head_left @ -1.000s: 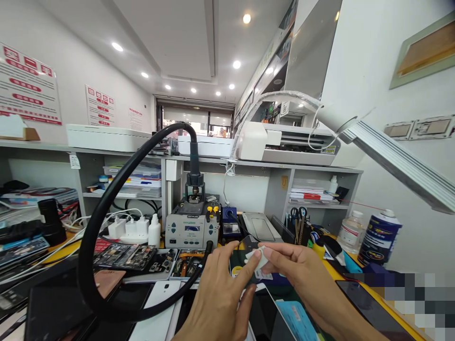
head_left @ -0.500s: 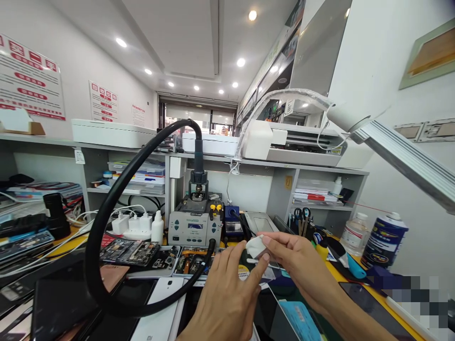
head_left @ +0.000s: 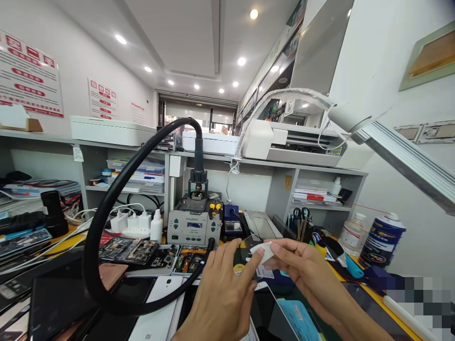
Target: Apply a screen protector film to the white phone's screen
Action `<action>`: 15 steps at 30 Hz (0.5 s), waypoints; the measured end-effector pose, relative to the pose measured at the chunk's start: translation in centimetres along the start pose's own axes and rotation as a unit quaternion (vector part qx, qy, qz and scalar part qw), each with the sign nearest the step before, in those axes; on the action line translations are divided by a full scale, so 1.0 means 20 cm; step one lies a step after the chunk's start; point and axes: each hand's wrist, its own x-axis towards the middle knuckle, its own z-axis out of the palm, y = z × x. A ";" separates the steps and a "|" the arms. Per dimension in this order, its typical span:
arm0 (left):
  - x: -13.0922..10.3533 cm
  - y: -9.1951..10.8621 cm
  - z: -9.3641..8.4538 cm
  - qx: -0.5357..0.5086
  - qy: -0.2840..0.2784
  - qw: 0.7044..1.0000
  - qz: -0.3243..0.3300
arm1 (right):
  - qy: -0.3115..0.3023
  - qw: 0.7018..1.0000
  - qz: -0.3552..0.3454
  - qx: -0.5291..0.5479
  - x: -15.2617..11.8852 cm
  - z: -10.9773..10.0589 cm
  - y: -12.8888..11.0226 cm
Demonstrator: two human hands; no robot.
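Observation:
A small folded white wipe (head_left: 267, 250) is pinched between the thumb and fingers of my right hand (head_left: 296, 265). From the left, a digit of my left hand (head_left: 222, 284) presses onto the wipe, while its other fingers curl forward beside it. Between these fingers and the wipe shows a thin, see-through curved edge; what it belongs to I cannot make out. Under both hands lies a dark-screened tablet or phone with a white border (head_left: 272, 310). Beside it, beneath my right forearm, is a light-blue packet (head_left: 298, 318).
A thick black hose (head_left: 106, 208) loops from the grey hot-air station (head_left: 194, 228) across the left side. White phone (head_left: 156, 308), circuit boards (head_left: 130, 250) and a parts tray (head_left: 190, 259) crowd the bench. A spray can (head_left: 382, 239) and clear bottle (head_left: 351, 229) stand right. A lamp (head_left: 408, 156) hangs above.
My right hand has shifted slightly down and right with the wipe, which now lies flatter. My left hand's pressing digit has moved up onto it. The view has shifted slightly.

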 end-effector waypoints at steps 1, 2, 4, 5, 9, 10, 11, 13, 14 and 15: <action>0.00 0.00 0.00 -0.003 -0.003 1.000 -0.005 | 0.000 1.000 0.003 -0.003 0.00 -0.01 0.00; 0.00 -0.01 -0.01 -0.007 -0.006 1.000 -0.012 | -0.001 1.000 0.006 -0.003 0.00 -0.01 0.01; 0.00 -0.02 -0.01 -0.027 -0.012 0.999 -0.028 | -0.003 1.000 0.013 0.009 -0.01 -0.02 0.01; 0.00 -0.02 -0.01 -0.042 -0.014 0.998 -0.040 | -0.003 1.000 0.016 0.022 -0.02 -0.03 0.02; 0.00 -0.07 -0.03 -0.160 -0.037 0.977 -0.134 | 0.014 0.995 0.034 0.096 -0.07 -0.05 0.00; 0.00 -0.08 -0.03 -0.215 -0.040 0.961 -0.170 | 0.019 0.993 0.039 0.111 -0.08 -0.05 -0.01; 0.00 -0.09 -0.03 -0.281 -0.039 0.937 -0.205 | 0.022 0.991 0.044 0.122 -0.08 -0.05 -0.02; 0.02 -0.10 -0.04 -0.424 -0.039 0.866 -0.262 | 0.022 0.989 0.055 0.135 -0.08 -0.06 -0.03; 0.03 -0.10 -0.04 -0.491 -0.039 0.823 -0.281 | 0.020 0.988 0.060 0.138 -0.07 -0.06 -0.03; 0.05 -0.10 -0.04 -0.559 -0.039 0.774 -0.295 | 0.017 0.988 0.065 0.138 -0.06 -0.06 -0.03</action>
